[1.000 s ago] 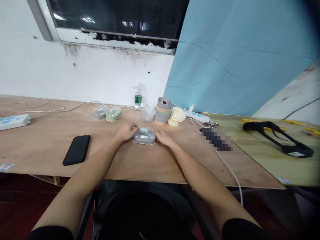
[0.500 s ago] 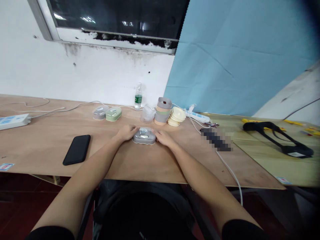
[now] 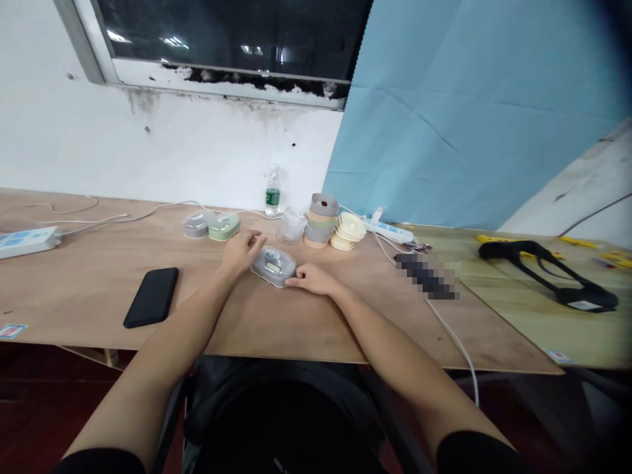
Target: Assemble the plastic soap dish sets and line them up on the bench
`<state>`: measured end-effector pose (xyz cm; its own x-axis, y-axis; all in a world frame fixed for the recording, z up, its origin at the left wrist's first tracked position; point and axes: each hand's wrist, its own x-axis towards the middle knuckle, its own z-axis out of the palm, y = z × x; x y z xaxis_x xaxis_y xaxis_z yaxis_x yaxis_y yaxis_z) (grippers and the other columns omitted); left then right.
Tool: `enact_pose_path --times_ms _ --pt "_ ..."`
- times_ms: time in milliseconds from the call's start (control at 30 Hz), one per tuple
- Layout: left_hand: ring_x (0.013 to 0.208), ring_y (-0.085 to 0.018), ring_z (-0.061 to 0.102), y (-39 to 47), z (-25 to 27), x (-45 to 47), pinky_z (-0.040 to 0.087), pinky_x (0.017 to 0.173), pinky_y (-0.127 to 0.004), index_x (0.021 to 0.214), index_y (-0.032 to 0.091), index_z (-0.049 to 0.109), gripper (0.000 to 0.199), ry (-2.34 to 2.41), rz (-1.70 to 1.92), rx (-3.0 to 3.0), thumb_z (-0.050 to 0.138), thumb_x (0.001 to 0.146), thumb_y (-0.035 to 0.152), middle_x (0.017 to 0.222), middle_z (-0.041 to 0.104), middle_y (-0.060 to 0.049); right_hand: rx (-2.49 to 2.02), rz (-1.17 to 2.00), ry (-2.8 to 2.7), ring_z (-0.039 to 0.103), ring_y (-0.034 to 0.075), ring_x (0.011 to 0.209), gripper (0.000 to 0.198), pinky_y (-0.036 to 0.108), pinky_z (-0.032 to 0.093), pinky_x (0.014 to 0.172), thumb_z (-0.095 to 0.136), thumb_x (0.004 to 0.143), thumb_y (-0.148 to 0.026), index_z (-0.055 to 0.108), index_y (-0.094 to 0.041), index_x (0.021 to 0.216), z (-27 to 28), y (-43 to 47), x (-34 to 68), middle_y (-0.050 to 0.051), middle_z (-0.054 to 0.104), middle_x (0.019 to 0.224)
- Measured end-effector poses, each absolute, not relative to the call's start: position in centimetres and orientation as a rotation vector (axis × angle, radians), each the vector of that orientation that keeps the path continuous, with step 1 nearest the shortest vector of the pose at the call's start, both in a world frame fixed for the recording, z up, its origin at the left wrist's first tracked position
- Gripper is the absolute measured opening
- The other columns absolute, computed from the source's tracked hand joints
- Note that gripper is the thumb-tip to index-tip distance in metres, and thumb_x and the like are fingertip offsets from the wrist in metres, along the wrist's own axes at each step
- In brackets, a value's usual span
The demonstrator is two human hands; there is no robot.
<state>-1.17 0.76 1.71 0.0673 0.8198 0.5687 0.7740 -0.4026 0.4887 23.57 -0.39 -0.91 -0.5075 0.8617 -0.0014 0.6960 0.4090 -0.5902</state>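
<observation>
A grey oval box (image 3: pixel 273 266) with a clear lid and a small tab at its front lies on the table, turned at an angle. My right hand (image 3: pixel 311 280) has its fingers curled against the box's right end. At the far left edge of the box, my left hand (image 3: pixel 241 251) hovers or rests with thumb and forefinger apart; whether it touches the box is hard to see. Behind stand a similar green box (image 3: pixel 224 227) and another grey box (image 3: pixel 198 224), side by side.
Toward the wall are a water bottle (image 3: pixel 272 192), clear plastic lids (image 3: pixel 291 226), stacked coloured rings (image 3: pixel 320 222) and cream bowls (image 3: pixel 348 230). A black phone (image 3: pixel 151 297) lies left. Power strips (image 3: pixel 29 241), cables, a pixelated dark object (image 3: pixel 427 276) and a black strap frame (image 3: pixel 548 273) also lie about.
The grey box has turned clockwise and shifted slightly left. My left hand has moved left and back from its end; my right hand has come left and nearer with the box.
</observation>
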Motion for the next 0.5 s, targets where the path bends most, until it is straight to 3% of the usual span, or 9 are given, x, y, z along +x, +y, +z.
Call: enact_pose_path --times_ms 133,333,500 --pt "0.098 -0.025 0.061 -0.1 1.6 0.9 0.041 0.089 -0.037 0.107 0.018 0.067 0.051 1.534 0.963 2.653 0.05 0.083 0.06 0.098 0.07 -0.009 -1.359 0.732 -2.355 0.036 0.008 0.053 0.058 0.024 0.022 0.051 0.057 0.068 -0.073 0.045 -0.017 0.057 -1.1 -0.4 23.6 -0.005 0.043 0.054" --pt "0.106 -0.028 0.058 -0.5 1.0 2.0 0.036 0.096 -0.041 0.109 0.021 0.065 0.061 1.666 0.76 2.74 0.048 0.077 0.071 0.113 0.066 -0.011 -1.34 0.698 -2.347 0.039 0.009 0.053 0.055 0.024 0.023 0.052 0.056 0.073 -0.069 0.045 -0.018 0.057 -1.5 -0.4 23.4 -0.004 0.045 0.054" --pt "0.117 -0.028 0.05 0.2 0.6 1.5 0.029 0.103 -0.043 0.118 0.024 0.063 0.046 1.78 0.737 2.714 0.045 0.087 0.053 0.131 0.055 -0.009 -1.318 0.659 -2.352 0.039 0.01 0.053 0.054 0.025 0.023 0.052 0.054 0.076 -0.067 0.044 -0.018 0.056 -1.5 -0.3 23.5 -0.004 0.044 0.052"
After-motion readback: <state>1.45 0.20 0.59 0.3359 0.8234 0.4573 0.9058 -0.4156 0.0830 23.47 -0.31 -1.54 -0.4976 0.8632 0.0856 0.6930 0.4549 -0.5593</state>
